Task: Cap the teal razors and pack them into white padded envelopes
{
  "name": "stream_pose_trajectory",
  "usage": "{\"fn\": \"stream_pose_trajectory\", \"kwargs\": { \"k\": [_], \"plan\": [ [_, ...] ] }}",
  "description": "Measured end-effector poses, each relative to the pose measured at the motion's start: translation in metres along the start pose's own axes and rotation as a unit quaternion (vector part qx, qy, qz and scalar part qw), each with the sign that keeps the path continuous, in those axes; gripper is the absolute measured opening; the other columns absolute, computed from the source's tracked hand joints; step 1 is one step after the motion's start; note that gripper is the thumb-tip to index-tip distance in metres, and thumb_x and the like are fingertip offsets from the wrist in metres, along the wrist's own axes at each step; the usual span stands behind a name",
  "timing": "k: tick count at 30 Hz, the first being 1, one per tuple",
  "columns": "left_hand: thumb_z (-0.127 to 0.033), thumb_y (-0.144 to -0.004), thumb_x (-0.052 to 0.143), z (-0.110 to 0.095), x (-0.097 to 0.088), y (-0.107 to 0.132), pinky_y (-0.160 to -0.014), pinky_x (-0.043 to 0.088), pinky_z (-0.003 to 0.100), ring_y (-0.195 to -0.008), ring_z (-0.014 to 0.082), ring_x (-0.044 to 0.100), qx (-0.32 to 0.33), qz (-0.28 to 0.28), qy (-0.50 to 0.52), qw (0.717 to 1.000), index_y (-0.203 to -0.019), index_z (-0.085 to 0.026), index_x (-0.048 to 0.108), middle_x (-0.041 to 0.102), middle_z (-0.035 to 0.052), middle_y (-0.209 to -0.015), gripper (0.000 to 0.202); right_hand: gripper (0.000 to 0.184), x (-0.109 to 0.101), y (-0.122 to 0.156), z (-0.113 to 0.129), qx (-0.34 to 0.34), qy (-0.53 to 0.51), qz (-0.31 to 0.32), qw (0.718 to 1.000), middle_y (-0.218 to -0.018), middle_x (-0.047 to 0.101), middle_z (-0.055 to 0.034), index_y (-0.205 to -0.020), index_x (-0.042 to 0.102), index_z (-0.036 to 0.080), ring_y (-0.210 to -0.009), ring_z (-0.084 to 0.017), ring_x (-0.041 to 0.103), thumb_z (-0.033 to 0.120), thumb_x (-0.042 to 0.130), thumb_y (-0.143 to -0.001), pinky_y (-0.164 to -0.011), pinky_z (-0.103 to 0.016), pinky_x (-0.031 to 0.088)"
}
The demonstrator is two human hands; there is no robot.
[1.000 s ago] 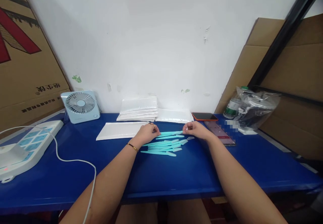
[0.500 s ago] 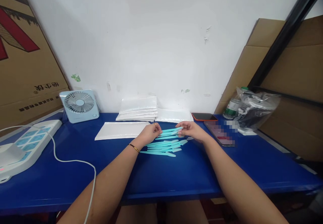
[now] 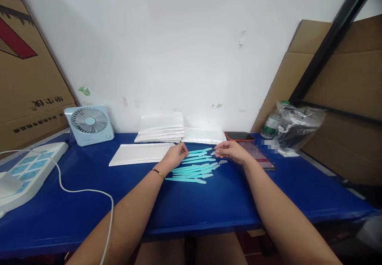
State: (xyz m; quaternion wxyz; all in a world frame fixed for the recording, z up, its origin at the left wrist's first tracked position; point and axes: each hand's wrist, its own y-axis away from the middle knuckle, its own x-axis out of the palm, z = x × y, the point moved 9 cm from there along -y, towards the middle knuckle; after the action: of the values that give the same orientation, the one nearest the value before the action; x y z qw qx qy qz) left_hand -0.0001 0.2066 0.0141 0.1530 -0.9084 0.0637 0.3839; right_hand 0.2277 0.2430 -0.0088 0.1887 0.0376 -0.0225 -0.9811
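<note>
My left hand (image 3: 175,156) is closed, pinching the handle end of a turquoise eyebrow razor (image 3: 199,151). To its right, my right hand (image 3: 232,152) has thumb and fingers pinched at a small clear blade cap (image 3: 213,153), apart from the razor's tip. Another clear cap (image 3: 223,162) lies on the table just below those fingers. Several more turquoise eyebrow razors (image 3: 193,173) are spread side by side below my hands, their tips pointing right. Some handle ends are hidden behind my left hand.
White padded envelopes (image 3: 161,122) are stacked by the wall, and one envelope (image 3: 140,153) lies left of my hands. A fan (image 3: 89,125) and a power strip (image 3: 36,169) with a white cable stand left. Phones (image 3: 240,136), a bottle (image 3: 271,125) and a plastic bag (image 3: 298,125) are right.
My right hand has drawn away to the right from the razor's tip, with a small clear cap at its fingertips. My left hand stays at the handle ends. The view has shifted slightly.
</note>
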Motion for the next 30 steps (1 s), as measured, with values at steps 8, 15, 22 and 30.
{"fn": "stream_pose_trajectory", "kwargs": {
  "k": [8,15,22,30],
  "plan": [
    [-0.036,-0.079,0.051,-0.004,0.004,0.001,-0.057,0.041,0.024,-0.066,0.0155,0.058,0.006,0.018,0.010,1.000,-0.078,-0.020,0.056,0.063,0.0006,-0.071,0.017,0.031,0.005,-0.003,0.006,-0.026,0.021,-0.007,0.999,-0.065,0.069,-0.0063,-0.078,0.068,0.012,-0.061,-0.015,0.065,0.034,0.080,-0.059,-0.058,-0.024,0.051],
    [-0.034,-0.079,0.052,-0.004,0.000,0.001,-0.064,0.043,0.027,-0.078,0.0190,0.059,0.012,0.005,-0.075,0.997,-0.081,-0.020,0.059,0.064,0.0038,-0.081,0.016,0.032,-0.028,0.002,0.002,-0.003,0.194,-0.080,0.978,-0.060,0.066,-0.0040,-0.079,0.070,0.013,-0.054,-0.013,0.059,0.037,0.076,-0.060,-0.050,-0.022,0.042],
    [-0.041,-0.076,0.057,-0.024,0.005,0.006,-0.071,0.043,0.028,-0.086,0.0202,0.057,0.075,0.016,-0.121,0.990,-0.084,-0.021,0.066,0.061,0.0046,-0.088,0.023,0.026,0.014,0.001,0.009,-0.068,0.316,0.023,0.946,-0.070,0.066,-0.0047,-0.073,0.069,0.014,-0.062,-0.014,0.058,0.036,0.073,-0.061,-0.055,-0.023,0.043],
    [-0.036,-0.075,0.061,-0.035,0.013,0.007,-0.076,0.038,0.031,-0.084,0.0210,0.056,0.107,0.039,-0.158,0.981,-0.070,-0.021,0.068,0.064,0.0045,-0.080,0.017,0.021,0.032,0.005,0.011,-0.081,0.302,0.073,0.947,-0.069,0.063,-0.0021,-0.072,0.066,0.015,-0.061,-0.012,0.054,0.034,0.070,-0.064,-0.054,-0.022,0.040]
  ]
}}
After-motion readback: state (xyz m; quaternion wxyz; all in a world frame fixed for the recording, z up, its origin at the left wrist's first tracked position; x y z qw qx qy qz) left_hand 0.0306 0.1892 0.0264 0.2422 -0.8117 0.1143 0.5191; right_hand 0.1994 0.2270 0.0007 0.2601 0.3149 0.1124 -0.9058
